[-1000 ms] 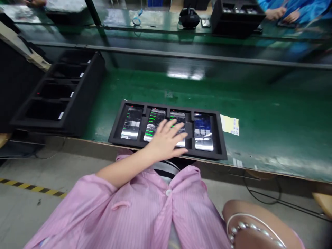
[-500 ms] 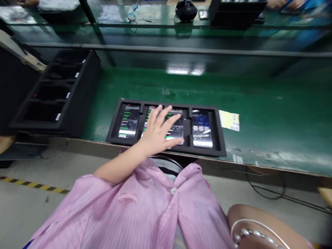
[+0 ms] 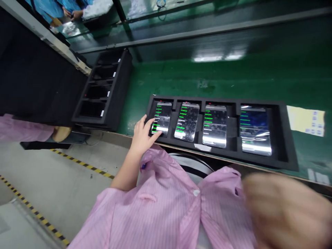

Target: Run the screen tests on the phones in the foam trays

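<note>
A black foam tray (image 3: 234, 127) lies along the bench's front edge with several smartphones in its compartments, their screens lit with green lines of text. My left hand (image 3: 144, 135) is at the tray's left end, fingers apart, with fingertips over the left side of the leftmost smartphone (image 3: 163, 116). Further right are a second smartphone (image 3: 187, 121), a third smartphone (image 3: 214, 126) and the rightmost smartphone (image 3: 255, 129). My right hand (image 3: 287, 211) is a motion-smeared shape at the lower right, in front of the bench; its fingers cannot be made out.
A stack of black foam trays (image 3: 121, 90) with dark phones stands at left on the green bench (image 3: 166, 77). A yellow paper (image 3: 302, 119) lies right of the phone tray. Across the bench, another person's hands (image 3: 74, 14) show. A pink sleeve (image 3: 26, 128) is at far left.
My left hand has moved from the middle phones to the leftmost one. My right hand has risen into view. The rightmost screen now shows green text, and the view has swung left.
</note>
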`<state>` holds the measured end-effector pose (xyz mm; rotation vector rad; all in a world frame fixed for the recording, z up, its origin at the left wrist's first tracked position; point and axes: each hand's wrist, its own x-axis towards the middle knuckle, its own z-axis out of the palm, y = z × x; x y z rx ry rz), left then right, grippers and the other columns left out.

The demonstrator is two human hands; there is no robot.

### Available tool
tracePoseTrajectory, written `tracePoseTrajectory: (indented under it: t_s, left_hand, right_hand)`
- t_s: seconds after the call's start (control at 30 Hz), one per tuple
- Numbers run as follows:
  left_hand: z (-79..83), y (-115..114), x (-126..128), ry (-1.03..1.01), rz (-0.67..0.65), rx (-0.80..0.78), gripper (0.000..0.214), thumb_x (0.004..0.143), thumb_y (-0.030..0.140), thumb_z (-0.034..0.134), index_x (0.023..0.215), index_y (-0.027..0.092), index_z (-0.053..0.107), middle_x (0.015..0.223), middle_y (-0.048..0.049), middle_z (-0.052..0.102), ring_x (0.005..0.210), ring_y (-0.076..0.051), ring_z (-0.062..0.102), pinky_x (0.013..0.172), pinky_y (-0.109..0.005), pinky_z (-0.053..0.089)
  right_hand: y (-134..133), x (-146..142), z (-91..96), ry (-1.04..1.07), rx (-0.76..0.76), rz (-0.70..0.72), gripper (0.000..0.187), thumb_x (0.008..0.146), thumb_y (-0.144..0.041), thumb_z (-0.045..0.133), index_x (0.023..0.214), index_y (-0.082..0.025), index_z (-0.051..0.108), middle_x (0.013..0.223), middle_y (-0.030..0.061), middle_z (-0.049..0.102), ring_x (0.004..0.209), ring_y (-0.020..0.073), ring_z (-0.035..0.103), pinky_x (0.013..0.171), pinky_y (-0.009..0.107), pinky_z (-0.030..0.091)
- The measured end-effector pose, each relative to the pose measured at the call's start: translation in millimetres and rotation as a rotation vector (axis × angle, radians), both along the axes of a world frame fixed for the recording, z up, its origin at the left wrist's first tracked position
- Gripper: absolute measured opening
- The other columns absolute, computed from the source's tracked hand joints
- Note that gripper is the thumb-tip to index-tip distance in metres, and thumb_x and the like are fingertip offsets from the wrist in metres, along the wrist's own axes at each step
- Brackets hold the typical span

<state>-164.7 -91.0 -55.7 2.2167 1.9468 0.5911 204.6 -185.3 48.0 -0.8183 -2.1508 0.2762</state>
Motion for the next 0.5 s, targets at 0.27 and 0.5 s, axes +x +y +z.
tracePoseTrajectory:
  t_s: [0.27,0.5]
  left_hand:
    - [4.9,11.0,12.4,0.084,0.011,-0.049,0.059,0.101,0.058,0.061,0.148,0.022,0.06,0.168,-0.0241,0.038,0.148,-0.044,0.05,0.119,-0.061,0.044]
    - [5.9,8.6,13.4,0.113,0.027,-0.069,0.056,0.102,0.057,0.059,0.146,0.023,0.065,0.169,-0.0235,0.037,0.148,-0.046,0.049,0.119,-0.065,0.043]
  right_hand:
    - [76.2,14.5,-87.6,-0.35,0.064,-0.569,0.041,0.101,-0.041,0.067,0.128,-0.011,0.068,0.134,0.0263,0.062,0.138,0.0438,0.052,0.114,0.063,0.047]
    - [64.9,11.9,-104.7,-0.455,-0.048,-0.576,0.057,0.103,-0.05,0.061,0.145,-0.012,0.064,0.153,0.0275,0.051,0.149,0.0484,0.04,0.12,0.07,0.039]
